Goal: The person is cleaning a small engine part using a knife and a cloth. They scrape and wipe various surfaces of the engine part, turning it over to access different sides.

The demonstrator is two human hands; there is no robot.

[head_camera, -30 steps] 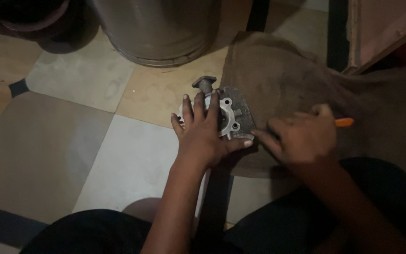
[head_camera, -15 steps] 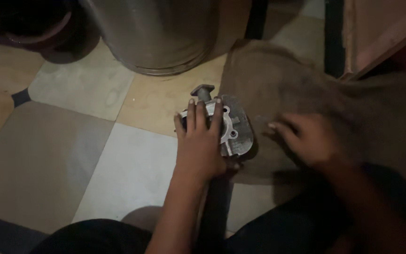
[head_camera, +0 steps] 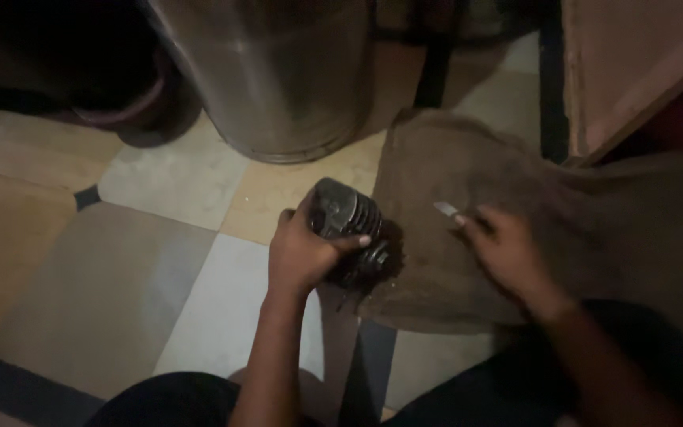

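1. Your knees/lap, bottom edge: dark, little detail.
2. Your left hand (head_camera: pixel 303 255): fingers wrapped tight around a finned metal engine part (head_camera: pixel 348 225), thumb over the top. Part sits tipped on its side at the near-left edge of the brown sackcloth (head_camera: pixel 515 166), partly over the floor tiles (head_camera: pixel 104 285). Grip looks firm; judgement: keep the palm low on the body so the fins don't bite, and rest its weight on the cloth, not the tile, so it can't skid.
3. Your right hand (head_camera: pixel 507 249): on the sackcloth, just right of the part, not touching it. Fingers curled around a slim tool w/ a pale metal tip (head_camera: pixel 446 209) pointing up-left toward the part. Handle hidden in the fist; kind of tool can't be told. Judgement: steady the part fully w/ the left before bringing the tip in; approach along the cloth, short strokes, tip away from your left fingers.
4. Beyond: steel drum (head_camera: pixel 278 71) standing on the tiles, near the part but apart.
5. Far right: wooden board (head_camera: pixel 626 71), leaning. Far left: dark round vessel (head_camera: pixel 120 111), dim.
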